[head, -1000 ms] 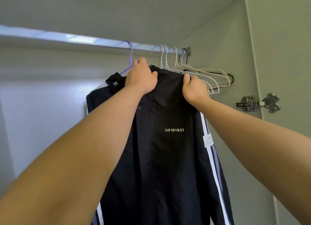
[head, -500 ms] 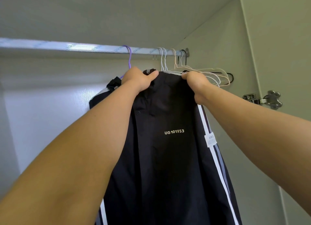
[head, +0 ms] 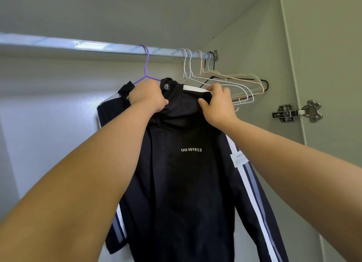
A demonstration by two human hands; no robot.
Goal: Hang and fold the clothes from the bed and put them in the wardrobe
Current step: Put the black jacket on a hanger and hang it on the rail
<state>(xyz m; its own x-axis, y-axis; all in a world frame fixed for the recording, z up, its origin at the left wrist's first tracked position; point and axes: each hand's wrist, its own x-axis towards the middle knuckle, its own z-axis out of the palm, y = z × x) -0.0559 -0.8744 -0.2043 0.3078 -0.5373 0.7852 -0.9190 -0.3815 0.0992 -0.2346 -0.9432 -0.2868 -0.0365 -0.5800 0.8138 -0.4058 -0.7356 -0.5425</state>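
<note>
Left hand (head: 147,97) and right hand (head: 217,103) pinched the jacket (head: 188,173) near twelve o'clock; uneven tugging could slide it off the purple hanger (head: 146,66).

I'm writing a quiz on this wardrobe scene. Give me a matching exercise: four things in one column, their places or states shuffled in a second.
Column one
1. purple wire hanger
2. dark navy jacket with white sleeve stripes
3. silver metal hinge
4. empty white, beige and black hangers

Column two
A. bunched at the right end of the metal rail
B. held near the collar by the left hand and right hand
C. fixed at the right, off the rail
D. hooked on the rail, carrying a garment

Pairs: 1-D, 2-B, 3-C, 4-A
</note>
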